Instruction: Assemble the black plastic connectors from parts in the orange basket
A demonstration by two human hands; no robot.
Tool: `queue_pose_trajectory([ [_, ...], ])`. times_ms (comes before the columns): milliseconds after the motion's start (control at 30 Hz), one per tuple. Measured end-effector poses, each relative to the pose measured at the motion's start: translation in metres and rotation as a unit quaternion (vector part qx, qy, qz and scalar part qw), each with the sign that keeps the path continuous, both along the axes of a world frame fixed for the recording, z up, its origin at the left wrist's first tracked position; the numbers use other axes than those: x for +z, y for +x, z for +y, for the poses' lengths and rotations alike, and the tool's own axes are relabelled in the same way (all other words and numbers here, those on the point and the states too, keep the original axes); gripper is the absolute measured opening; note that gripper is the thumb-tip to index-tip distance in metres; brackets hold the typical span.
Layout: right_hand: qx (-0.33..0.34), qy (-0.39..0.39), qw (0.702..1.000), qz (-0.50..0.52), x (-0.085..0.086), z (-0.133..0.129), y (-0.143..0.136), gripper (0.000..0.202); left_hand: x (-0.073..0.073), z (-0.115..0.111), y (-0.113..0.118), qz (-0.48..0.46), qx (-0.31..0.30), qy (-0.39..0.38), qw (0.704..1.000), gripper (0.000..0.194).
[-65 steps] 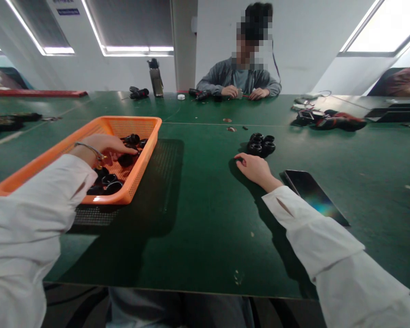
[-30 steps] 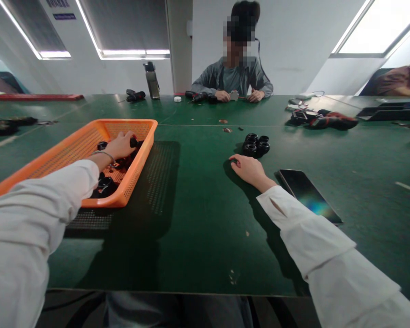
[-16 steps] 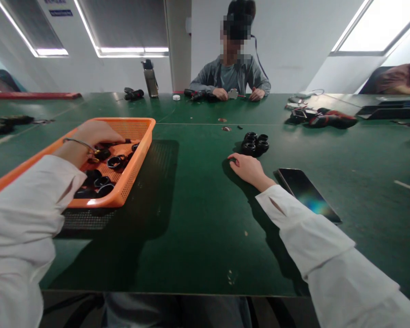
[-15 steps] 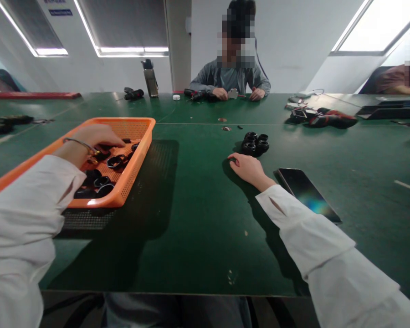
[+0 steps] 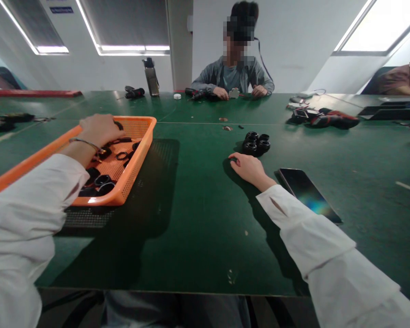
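Note:
My left hand [image 5: 100, 130] is raised over the far part of an orange mesh basket [image 5: 149, 130]. Its fingers are closed on a black ring-shaped part [image 5: 118, 125], which is mostly hidden behind them. Several black ring and cup-like parts lie in the basket, among them a black cup-shaped part [image 5: 103, 180] at its near end. On the green table [image 5: 198, 218], my right hand [image 5: 248, 168] rests loosely curled, with nothing visible in it. Just beyond its knuckles stands a tight cluster of black round parts [image 5: 256, 144].
A dark phone [image 5: 307, 193] lies beside my right forearm. Further back are a red-and-black tool [image 5: 335, 119], a bottle [image 5: 151, 78] and a white round cap [image 5: 176, 96]. Across the table sits a person [image 5: 234, 73] with both hands on the tabletop.
My left hand has risen from inside the basket, and a black ring-shaped part now shows at its fingers. My right hand stays in place.

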State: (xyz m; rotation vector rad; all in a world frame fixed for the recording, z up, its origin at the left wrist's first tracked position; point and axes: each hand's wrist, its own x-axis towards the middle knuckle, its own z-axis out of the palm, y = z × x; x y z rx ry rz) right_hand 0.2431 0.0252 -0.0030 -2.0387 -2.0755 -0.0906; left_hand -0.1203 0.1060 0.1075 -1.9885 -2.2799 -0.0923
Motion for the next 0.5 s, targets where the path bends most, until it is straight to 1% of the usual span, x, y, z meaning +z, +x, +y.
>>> queue_pose_trajectory([
  [33,0.000,-0.001,1.000,-0.001,0.000,0.000,0.000,0.030,0.008,-0.008,0.008,0.011,0.014,0.060,0.998,0.057],
  [67,0.000,0.000,1.000,-0.002,0.000,0.001,0.000,0.030,0.015,-0.017,0.016,0.017,-0.003,0.116,0.993,0.057],
  [100,0.001,0.000,1.000,-0.002,0.000,0.001,0.000,0.030,0.022,-0.027,0.025,0.025,-0.030,0.153,0.987,0.057],
  [133,0.003,0.003,1.000,-0.002,-0.001,0.001,0.000,0.030,0.029,-0.036,0.035,0.032,-0.059,0.172,0.983,0.057],
  [167,0.003,0.006,1.000,-0.002,-0.001,0.002,0.000,0.030,0.035,-0.046,0.044,0.038,-0.088,0.178,0.979,0.056],
  [200,0.003,0.009,1.000,-0.002,-0.002,0.002,0.000,0.030,0.039,-0.056,0.055,0.048,-0.134,0.177,0.974,0.054],
  [267,0.003,0.016,1.000,-0.002,-0.003,0.002,0.001,0.029,0.043,-0.076,0.077,0.062,-0.195,0.152,0.967,0.053],
  [300,0.005,0.018,1.000,-0.001,-0.003,0.002,0.001,0.029,0.042,-0.086,0.090,0.062,-0.219,0.142,0.963,0.053],
  [333,0.006,0.020,1.000,0.000,-0.004,0.002,0.001,0.029,0.037,-0.095,0.103,0.062,-0.248,0.128,0.958,0.051],
  [367,0.008,0.021,1.000,0.001,-0.004,0.002,0.001,0.029,0.029,-0.104,0.115,0.064,-0.288,0.103,0.950,0.048],
  [433,0.008,0.021,1.000,0.002,-0.004,0.002,0.002,0.029,0.006,-0.117,0.138,0.055,-0.346,0.027,0.936,0.044],
  [500,0.007,0.018,1.000,0.004,-0.004,0.002,0.002,0.030,-0.023,-0.122,0.153,0.044,-0.400,-0.024,0.915,0.040],
])
